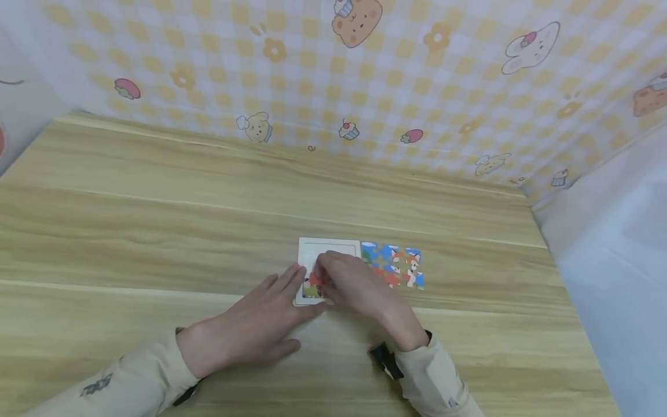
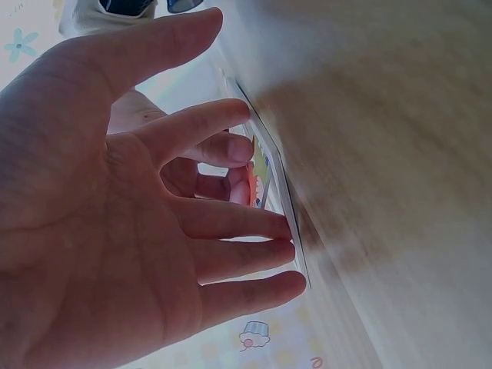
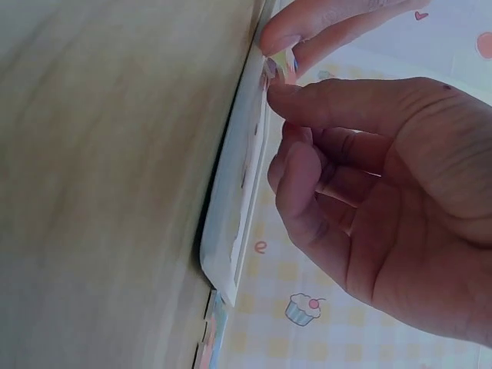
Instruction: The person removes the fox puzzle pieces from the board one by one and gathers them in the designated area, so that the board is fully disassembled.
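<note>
A white puzzle tray (image 1: 329,240) lies on the table, with colourful jigsaw pieces (image 1: 311,290) in its lower left corner. My left hand (image 1: 255,324) is spread flat, its straight fingertips touching the tray's left and near edges. Over the tray, my right hand (image 1: 359,286) has curled fingers and pinches a red-orange puzzle piece (image 2: 252,184), mostly hidden by the fingers in the head view. In the right wrist view, the right thumb and fingers sit close above the tray rim (image 3: 223,223), near the left fingertips.
Joined fox-picture pieces (image 1: 379,252) lie against the tray's right side, and another strip of pieces (image 1: 414,267) is a small gap farther right. The wooden table (image 1: 208,231) meets a yellow checked backdrop (image 1: 312,87) behind.
</note>
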A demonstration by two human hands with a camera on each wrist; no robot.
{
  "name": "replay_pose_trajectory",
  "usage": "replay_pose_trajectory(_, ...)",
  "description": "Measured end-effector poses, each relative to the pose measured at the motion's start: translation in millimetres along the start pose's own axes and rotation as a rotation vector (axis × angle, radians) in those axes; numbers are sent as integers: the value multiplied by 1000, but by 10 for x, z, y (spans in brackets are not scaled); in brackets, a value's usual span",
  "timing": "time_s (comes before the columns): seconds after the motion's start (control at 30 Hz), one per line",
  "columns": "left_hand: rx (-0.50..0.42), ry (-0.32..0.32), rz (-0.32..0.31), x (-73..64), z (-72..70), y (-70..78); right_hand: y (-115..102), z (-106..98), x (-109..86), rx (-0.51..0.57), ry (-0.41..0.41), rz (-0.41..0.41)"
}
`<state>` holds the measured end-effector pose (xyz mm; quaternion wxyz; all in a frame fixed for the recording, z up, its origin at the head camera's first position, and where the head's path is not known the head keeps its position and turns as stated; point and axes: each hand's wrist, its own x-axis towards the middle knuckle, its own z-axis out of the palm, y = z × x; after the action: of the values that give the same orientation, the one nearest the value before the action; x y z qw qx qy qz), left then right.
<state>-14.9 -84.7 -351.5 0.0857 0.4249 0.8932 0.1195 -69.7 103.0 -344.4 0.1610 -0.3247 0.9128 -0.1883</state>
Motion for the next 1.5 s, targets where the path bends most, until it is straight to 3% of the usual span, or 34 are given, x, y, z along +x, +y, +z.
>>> replay_pose_trajectory(0.4, 14, 1, 6, 5, -15, 6, -9, -7, -10, -39, 33, -19)
replay_pose_trajectory(0.67, -29, -8, -14, 1, -14, 12, 38, -57, -37, -19, 120, -47)
replay_pose_trajectory(0.9, -60, -16, -20, -3, 1, 20, 197, -248, -233, 11, 185, 44)
replay_pose_trajectory(1.07, -65, -9, -28, -25, -12, 14, 353, -379, -347, 59, 238, 27)
replay_pose_trajectory(1.33, -114, -15, -27, -15, -34, 3, 616, -441, -609, 57, 215, 130)
replay_pose_trajectory(1.5, -116, -33, -33, -9, -53, -5, 682, -360, -726, 94, 123, 158)
